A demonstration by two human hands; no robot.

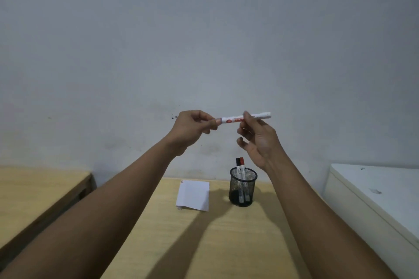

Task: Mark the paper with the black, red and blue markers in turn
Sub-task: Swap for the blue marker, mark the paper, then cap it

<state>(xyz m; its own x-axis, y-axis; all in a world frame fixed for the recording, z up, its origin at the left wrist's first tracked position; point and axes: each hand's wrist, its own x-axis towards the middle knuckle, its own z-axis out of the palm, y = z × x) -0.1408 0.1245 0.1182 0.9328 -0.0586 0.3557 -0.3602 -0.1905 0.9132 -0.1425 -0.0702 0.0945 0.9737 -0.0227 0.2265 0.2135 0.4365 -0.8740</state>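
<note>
Single head-worn wide-angle view, facing forward and slightly down. Wall (204,29) fills upper frame; table (181,244) runs from near edge to far wall. Forearms enter from near corners. No second view, no overlap.

Red print on marker (246,117), illegible.

A plain grey-white wall (204,29) fills most of what we see, above pale wooden furniture.

We note scuffs and small dark specks (174,117) low on the wall. Below it we see a light wooden table (181,244) butting the wall, crossed by soft shadows, a second wooden table (40,188) apart on the left with a dark gap between, and a white cabinet-like unit (374,199) at right, its top faintly smudged. We find the light dim and even.
</note>
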